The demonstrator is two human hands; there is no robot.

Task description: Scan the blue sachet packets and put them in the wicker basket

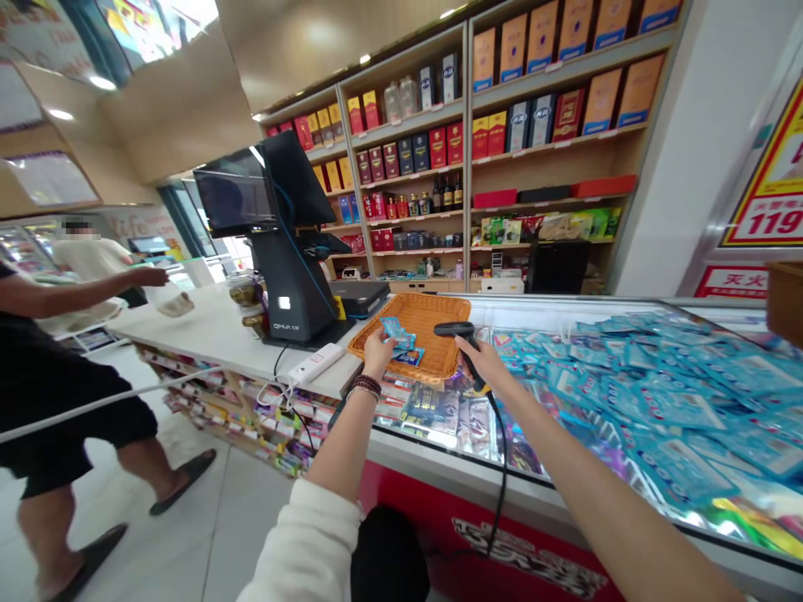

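My left hand [378, 351] is closed on a small blue packet [397, 333] and holds it over the near edge of a flat orange wicker basket [432, 313]. One or two more blue packets lie in the basket beside it. My right hand [482, 361] grips a black handheld barcode scanner [457, 331], whose head points left towards the packet. The scanner's black cable hangs down past the freezer front. A dark bead bracelet sits on my left wrist.
A glass-topped chest freezer [565, 311] carries several loose blue packets [677, 376]. A black till with two screens [276, 226] stands on the white counter [207, 330]. Another person [56, 393] in dark clothes stands at left, reaching over the counter. Shelves of boxed bottles fill the back wall.
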